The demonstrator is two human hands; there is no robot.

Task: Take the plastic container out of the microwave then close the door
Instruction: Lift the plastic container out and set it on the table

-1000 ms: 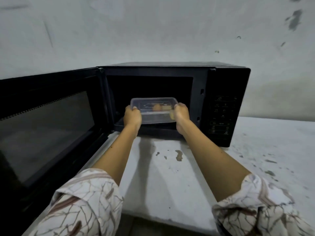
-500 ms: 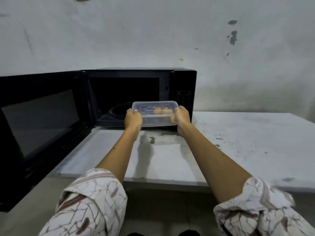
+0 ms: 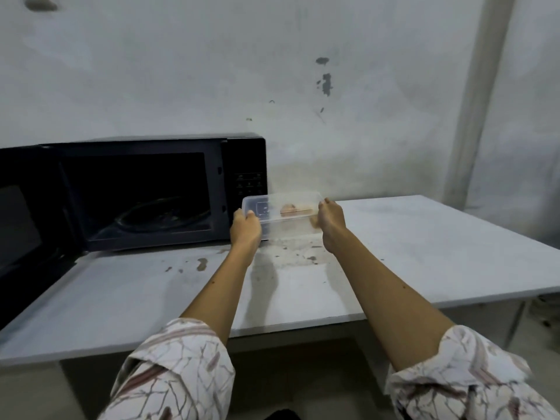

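A clear plastic container (image 3: pixel 283 212) with some food inside hangs just above the white table, right of the black microwave (image 3: pixel 157 189). My left hand (image 3: pixel 245 230) grips its left end and my right hand (image 3: pixel 330 221) grips its right end. The microwave cavity is dark and shows only the glass turntable (image 3: pixel 163 216). The microwave door (image 3: pixel 21 219) is swung wide open at the far left.
The white table (image 3: pixel 424 256) stretches right and toward me, with stains in front of the microwave. A stained wall stands behind. The table's front edge runs across the lower view, with floor below.
Both hands have carried the container out of the microwave cavity and to the right, past the control panel. The view has pulled back and turned right.
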